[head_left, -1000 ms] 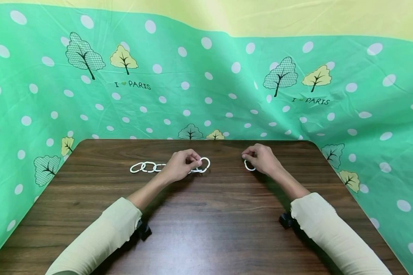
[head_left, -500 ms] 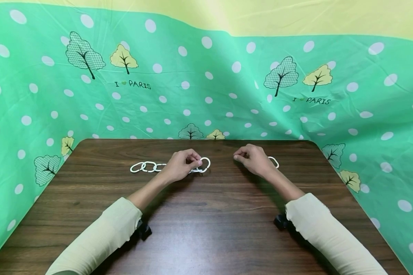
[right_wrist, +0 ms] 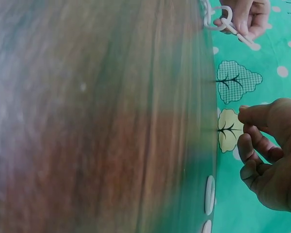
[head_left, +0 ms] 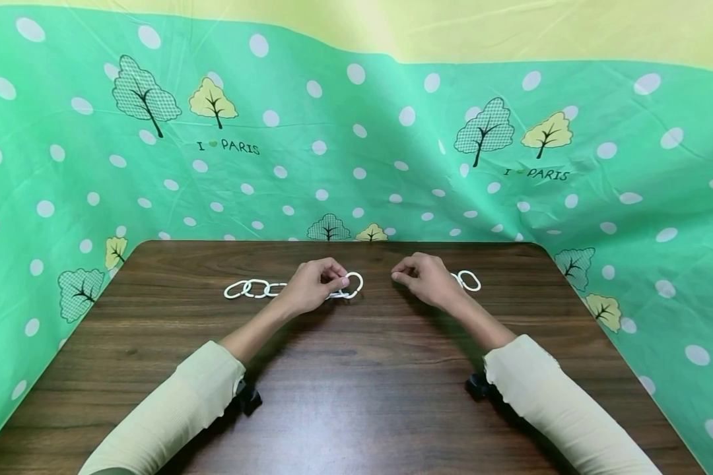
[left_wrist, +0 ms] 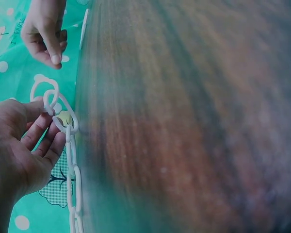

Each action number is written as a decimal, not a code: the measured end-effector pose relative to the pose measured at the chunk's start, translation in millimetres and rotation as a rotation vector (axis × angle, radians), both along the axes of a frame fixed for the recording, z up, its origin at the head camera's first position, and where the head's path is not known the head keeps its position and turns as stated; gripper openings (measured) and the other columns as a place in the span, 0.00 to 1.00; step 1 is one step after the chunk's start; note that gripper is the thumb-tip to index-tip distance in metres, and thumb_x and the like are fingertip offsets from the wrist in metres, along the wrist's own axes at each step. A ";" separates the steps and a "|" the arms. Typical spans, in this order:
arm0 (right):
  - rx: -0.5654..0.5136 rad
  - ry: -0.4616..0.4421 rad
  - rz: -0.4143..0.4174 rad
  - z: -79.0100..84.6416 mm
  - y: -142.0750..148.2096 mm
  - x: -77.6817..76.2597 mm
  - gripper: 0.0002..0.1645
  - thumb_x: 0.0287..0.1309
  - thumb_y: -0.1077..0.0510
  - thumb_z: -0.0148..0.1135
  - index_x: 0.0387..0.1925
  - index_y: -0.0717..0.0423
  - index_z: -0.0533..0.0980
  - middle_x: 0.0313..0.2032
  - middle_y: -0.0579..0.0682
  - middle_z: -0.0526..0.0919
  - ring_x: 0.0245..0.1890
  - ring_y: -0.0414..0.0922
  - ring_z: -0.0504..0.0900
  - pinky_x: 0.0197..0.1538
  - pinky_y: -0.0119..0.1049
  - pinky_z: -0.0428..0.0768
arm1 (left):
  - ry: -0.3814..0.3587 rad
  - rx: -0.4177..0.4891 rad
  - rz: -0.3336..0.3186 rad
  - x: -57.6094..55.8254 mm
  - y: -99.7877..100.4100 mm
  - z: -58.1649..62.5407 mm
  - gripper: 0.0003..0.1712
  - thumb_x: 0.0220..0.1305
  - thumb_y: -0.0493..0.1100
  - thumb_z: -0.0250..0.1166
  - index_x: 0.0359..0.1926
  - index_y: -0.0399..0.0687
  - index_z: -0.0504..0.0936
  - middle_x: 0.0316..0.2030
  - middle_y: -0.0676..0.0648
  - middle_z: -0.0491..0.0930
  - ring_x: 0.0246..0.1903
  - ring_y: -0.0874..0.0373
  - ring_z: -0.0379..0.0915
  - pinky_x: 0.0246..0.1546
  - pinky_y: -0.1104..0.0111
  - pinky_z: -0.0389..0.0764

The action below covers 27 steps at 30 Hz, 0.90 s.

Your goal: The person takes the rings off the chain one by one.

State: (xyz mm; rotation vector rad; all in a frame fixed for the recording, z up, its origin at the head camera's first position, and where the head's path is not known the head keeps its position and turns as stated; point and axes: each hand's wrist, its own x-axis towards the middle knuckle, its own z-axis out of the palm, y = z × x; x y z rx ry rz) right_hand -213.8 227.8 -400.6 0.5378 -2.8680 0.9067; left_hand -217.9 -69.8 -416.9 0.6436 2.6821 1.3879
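My left hand point(head_left: 309, 287) pinches the end of a white plastic chain point(head_left: 257, 288) between thumb and forefinger. One end link point(head_left: 360, 282) rises to the right of its fingertips. Behind this hand the middle links are hidden, while the rest lie in a row to the left. My right hand point(head_left: 424, 280) hovers to the right of the chain's end, apart from it, with loosely curled fingers. The right wrist view shows nothing between those fingers point(right_wrist: 254, 114). Just right of that hand lie two loose white links point(head_left: 479, 284), one partly covered by it.
A dark wooden table point(head_left: 356, 382) carries everything. Green cloth point(head_left: 356, 152) with white dots and printed trees hangs behind its far edge and along the sides. A small black device point(head_left: 249, 399) is worn at each wrist.
My right hand has moved left, off the loose white links and nearer to the chain, uncovering more of the links. The left hand and chain have stayed still.
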 end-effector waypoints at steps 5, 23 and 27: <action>0.000 -0.011 -0.002 1.2 -5.2 0.6 0.07 0.77 0.56 0.72 0.46 0.53 0.93 0.40 0.50 0.90 0.40 0.44 0.84 0.48 0.41 0.82 | -0.003 0.005 -0.005 -0.2 0.4 0.4 0.07 0.78 0.43 0.74 0.50 0.45 0.90 0.40 0.48 0.93 0.41 0.56 0.83 0.49 0.63 0.79; -0.100 -0.081 0.028 6.3 -30.9 4.3 0.11 0.79 0.53 0.71 0.49 0.54 0.92 0.40 0.48 0.94 0.38 0.42 0.84 0.46 0.40 0.82 | 0.013 -0.015 -0.012 -0.8 1.0 -0.3 0.07 0.78 0.45 0.74 0.49 0.48 0.92 0.39 0.49 0.93 0.43 0.56 0.83 0.52 0.61 0.80; -0.117 -0.104 0.038 4.9 -35.7 5.7 0.12 0.80 0.52 0.70 0.50 0.54 0.92 0.41 0.50 0.94 0.36 0.41 0.84 0.45 0.39 0.82 | 0.023 -0.027 -0.022 -1.1 0.5 -0.9 0.06 0.78 0.44 0.74 0.49 0.48 0.93 0.39 0.50 0.93 0.43 0.56 0.83 0.52 0.61 0.80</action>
